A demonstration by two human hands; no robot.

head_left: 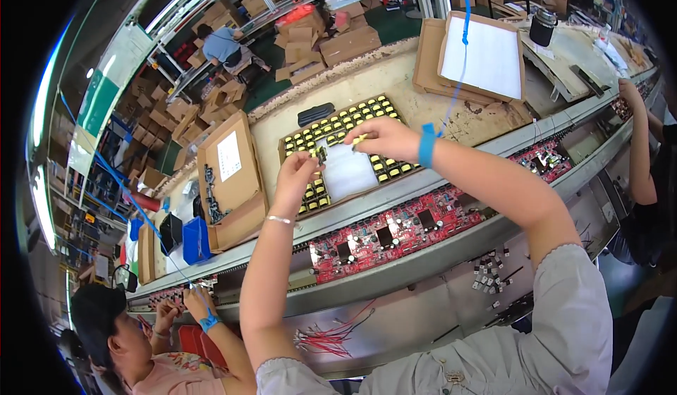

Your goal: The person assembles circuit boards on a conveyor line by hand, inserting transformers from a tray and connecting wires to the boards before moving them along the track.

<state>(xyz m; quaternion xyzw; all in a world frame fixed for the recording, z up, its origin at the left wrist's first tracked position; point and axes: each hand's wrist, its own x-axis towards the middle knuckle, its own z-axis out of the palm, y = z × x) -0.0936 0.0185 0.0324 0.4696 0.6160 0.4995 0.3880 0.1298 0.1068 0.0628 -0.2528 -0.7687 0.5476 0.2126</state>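
A shallow cardboard tray [350, 173] lies on the bench before me, with rows of small yellow-and-black transformers [384, 167] around a bare white liner. My left hand [296, 175] is over the tray's left side, fingers pinched on a yellow-topped transformer [319, 155]. Above the far middle of the tray, my right hand [386, 140] also has its fingers closed on a small yellow transformer [359, 141], partly hidden by the fingertips. A blue band [427, 145] circles my right wrist. Below the tray, red circuit boards [368, 227] sit in line on a rail.
An open cardboard box [243, 183] and a blue bin [195, 241] stand left. Flat boxes [481, 57] and a dark jar [542, 27] are at the far right. Red wires [330, 340] lie on the near metal shelf. One co-worker [127, 338] sits at left, another [642, 162] at right.
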